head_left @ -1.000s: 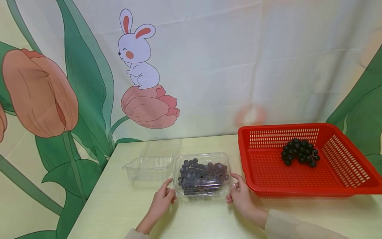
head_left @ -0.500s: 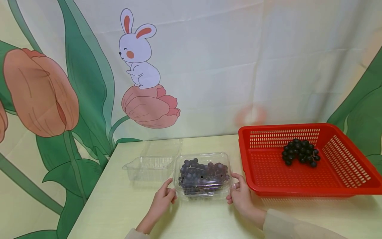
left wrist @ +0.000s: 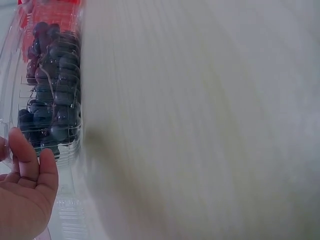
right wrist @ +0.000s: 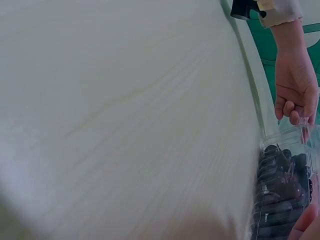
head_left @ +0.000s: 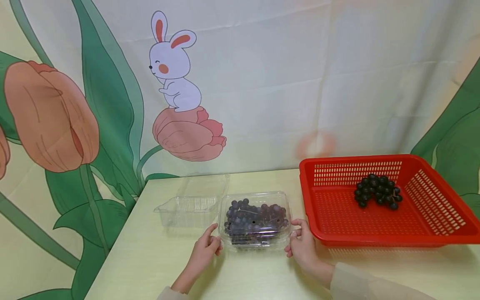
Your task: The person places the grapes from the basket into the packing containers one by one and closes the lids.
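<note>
A clear plastic clamshell box (head_left: 275, 196), its lid down, sits in front of me with dark grapes (head_left: 240, 221) inside. My left hand (head_left: 204, 252) pinches the left end of its rim between thumb and forefinger, as the left wrist view shows up close, with the other fingers (left wrist: 48, 172) loosely bent. At the box's opposite end, my right hand (head_left: 303, 248) holds the rim with thumb and forefinger. Only part of that right hand (right wrist: 306, 225) enters the right wrist view, at the lower right corner, while the left hand (right wrist: 295, 82) appears beyond the box.
Behind and left of the box stands a second clear plastic clamshell (head_left: 180, 216) with its lid raised. A red plastic basket (head_left: 311, 200) lies to the right, holding one bunch of dark grapes (head_left: 376, 191). A printed cloth (head_left: 258, 96) hangs behind the pale table (head_left: 138, 258).
The forefinger of my right hand has shifted slightly down along the box's end. My left hand, both clamshells and the basket have kept their places.
</note>
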Demonstrator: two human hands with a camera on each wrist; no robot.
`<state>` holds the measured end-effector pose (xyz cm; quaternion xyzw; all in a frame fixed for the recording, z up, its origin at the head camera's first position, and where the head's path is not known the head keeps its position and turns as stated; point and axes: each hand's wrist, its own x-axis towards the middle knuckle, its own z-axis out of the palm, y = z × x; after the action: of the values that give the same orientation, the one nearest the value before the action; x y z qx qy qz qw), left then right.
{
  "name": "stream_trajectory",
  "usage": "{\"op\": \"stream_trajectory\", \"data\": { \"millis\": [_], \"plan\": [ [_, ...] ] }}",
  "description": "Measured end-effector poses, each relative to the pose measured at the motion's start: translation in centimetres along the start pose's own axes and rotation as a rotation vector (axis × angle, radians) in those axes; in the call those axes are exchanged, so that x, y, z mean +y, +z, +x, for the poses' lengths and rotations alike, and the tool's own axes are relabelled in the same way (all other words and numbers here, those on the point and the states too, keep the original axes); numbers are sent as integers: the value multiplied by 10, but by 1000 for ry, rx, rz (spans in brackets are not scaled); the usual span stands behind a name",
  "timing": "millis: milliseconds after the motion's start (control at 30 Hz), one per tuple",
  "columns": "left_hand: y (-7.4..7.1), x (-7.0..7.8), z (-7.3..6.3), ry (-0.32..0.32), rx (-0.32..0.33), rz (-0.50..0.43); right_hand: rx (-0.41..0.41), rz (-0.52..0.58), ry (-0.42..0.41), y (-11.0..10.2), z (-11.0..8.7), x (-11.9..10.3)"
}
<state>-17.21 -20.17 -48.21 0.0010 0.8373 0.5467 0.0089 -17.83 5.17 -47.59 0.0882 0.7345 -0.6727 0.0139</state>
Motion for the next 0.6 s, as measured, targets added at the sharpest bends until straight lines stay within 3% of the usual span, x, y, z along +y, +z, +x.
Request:
{"op": "stream_trajectory", "data": {
  "millis": [333,600],
  "plan": [
    [1,0,0,-25,22,-40,-17,-25,-5,-1,1,5],
    [4,3,-3,-27,93,21,-33,-99,-80,-5,0,5]
  ]
}}
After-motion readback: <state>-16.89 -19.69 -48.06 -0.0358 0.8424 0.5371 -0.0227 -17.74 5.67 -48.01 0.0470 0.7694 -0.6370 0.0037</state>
